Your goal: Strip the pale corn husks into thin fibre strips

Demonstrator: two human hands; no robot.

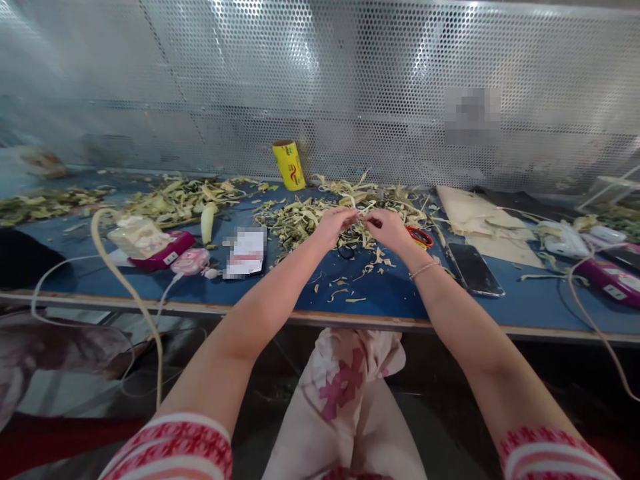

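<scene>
Over a heap of pale green, dried-looking plant strips (295,223), my left hand (336,225) and my right hand (387,228) meet almost fingertip to fingertip. Both are closed in a pinch. A small pale plant strip (359,215) shows between the fingertips; much of it is hidden by the fingers. Right beside my right hand lie red and yellow bands (420,237). A thin black loop (345,253) rests below the hands, among loose scraps (373,268).
A yellow cardboard tube (289,165) leans by the perforated metal wall. Left are a labelled pack (246,252), a pink charger (191,262) and another plant heap (175,200). Right are a phone (475,268), brown paper (475,207) and a purple device (613,280) with cables.
</scene>
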